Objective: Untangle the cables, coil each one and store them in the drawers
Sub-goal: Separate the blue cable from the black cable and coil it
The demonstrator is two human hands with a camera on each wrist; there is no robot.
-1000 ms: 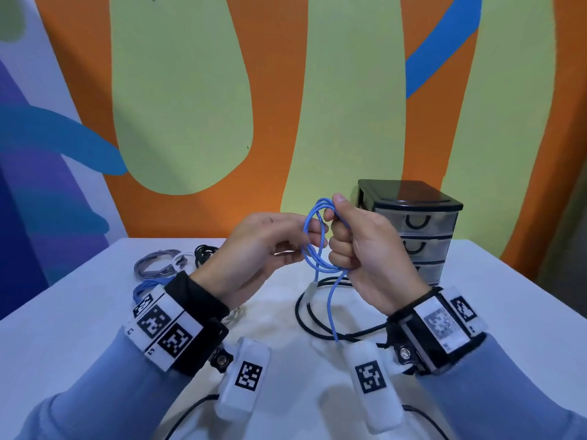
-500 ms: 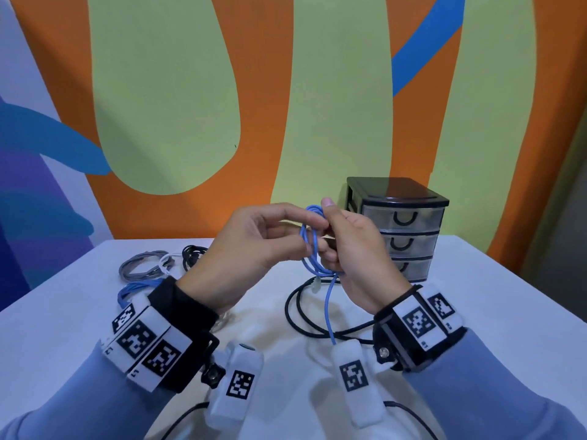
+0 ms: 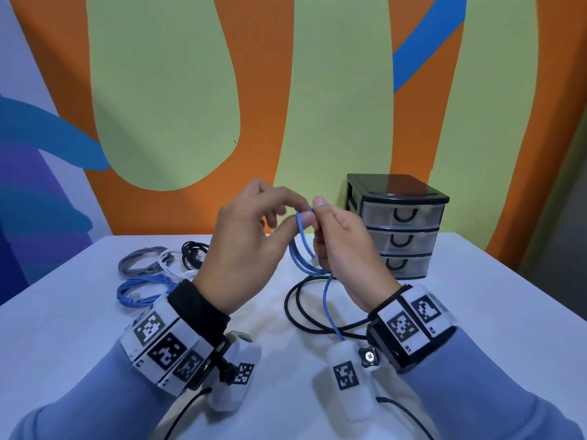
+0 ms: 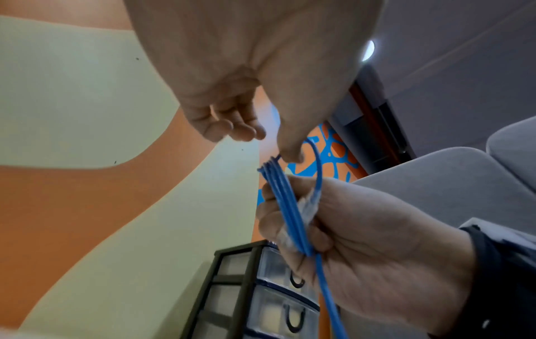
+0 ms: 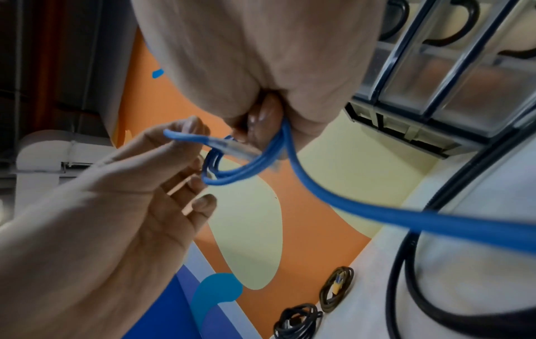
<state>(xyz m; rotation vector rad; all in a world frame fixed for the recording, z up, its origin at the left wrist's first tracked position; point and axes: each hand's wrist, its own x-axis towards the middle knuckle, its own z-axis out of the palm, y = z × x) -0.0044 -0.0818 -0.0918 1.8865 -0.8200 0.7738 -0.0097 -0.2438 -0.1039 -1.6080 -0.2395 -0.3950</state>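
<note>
Landmark: the black-framed drawer unit [image 3: 398, 223] stands at the far right of the desk [image 3: 476, 300]; I place everything else against it.
Blue cable: the blue Ethernet cable [image 3: 300, 249] hangs in the air just left of the drawer unit, folded into several loops, with one strand trailing down toward me.
Right grip: my right hand [image 3: 343, 246] has its fingers curled round the bundled loops, and a clear plug lies against the strands inside that fist in the left wrist view.
Left grip: my left hand [image 3: 251, 246] pinches the top bend of the loops between thumb and forefinger; the other fingers are loosely spread.
Handling: I judge the cable light, springy and fairly slick, so the loops will want to spring open if the fist slackens.
Where to hold: I would keep the hold across all strands at mid-bundle and guide the trailing strand near the plug, not by the plug's clip, which looks fragile.
Black cable: a thick black cable [image 3: 295, 309] lies in loose curves on the desk in front of the drawer unit, under my hands.
Other cables: grey, white, black and blue coils [image 3: 143, 292] lie well left of the drawer unit.
Drawers: all three look closed.
</note>
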